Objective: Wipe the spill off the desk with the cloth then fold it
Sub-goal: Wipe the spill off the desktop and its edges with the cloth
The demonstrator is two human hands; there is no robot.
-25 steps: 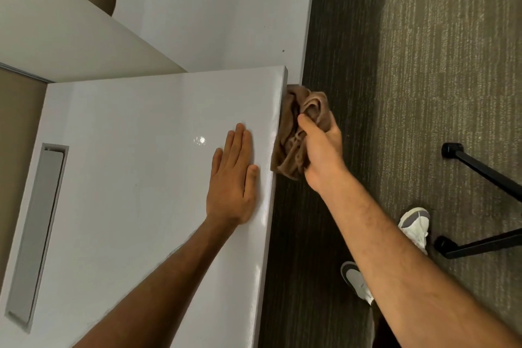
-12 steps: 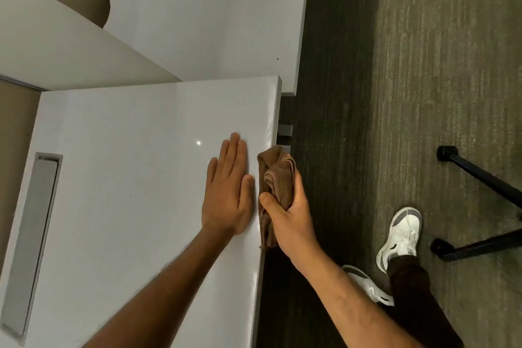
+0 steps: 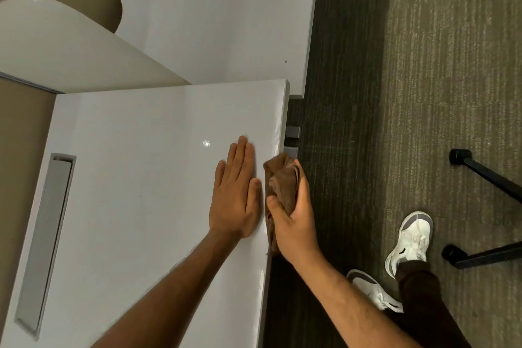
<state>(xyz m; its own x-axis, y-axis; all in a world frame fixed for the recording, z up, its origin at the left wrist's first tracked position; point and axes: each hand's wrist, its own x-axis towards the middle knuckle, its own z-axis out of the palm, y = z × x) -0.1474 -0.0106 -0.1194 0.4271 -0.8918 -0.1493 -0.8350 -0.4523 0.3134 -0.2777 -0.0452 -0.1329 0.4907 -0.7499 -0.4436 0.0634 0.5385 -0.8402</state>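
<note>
Right hand [image 3: 293, 215] gripping bunched cloth [image 3: 282, 178] at desk [image 3: 141, 178] edge, fingers hidden, left hand [image 3: 236, 200] flat

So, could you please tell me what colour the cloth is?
Brown; the cloth, bunched in the right hand, shows best in the head view.

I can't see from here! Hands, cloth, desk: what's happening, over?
Left hand flat on desk. Right hand grips bunched brown cloth at desk's right edge. Nothing in the way.

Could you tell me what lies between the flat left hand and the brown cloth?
Head view: only a narrow bare strip of glossy white desk separates left hand from bunched brown cloth.
</note>
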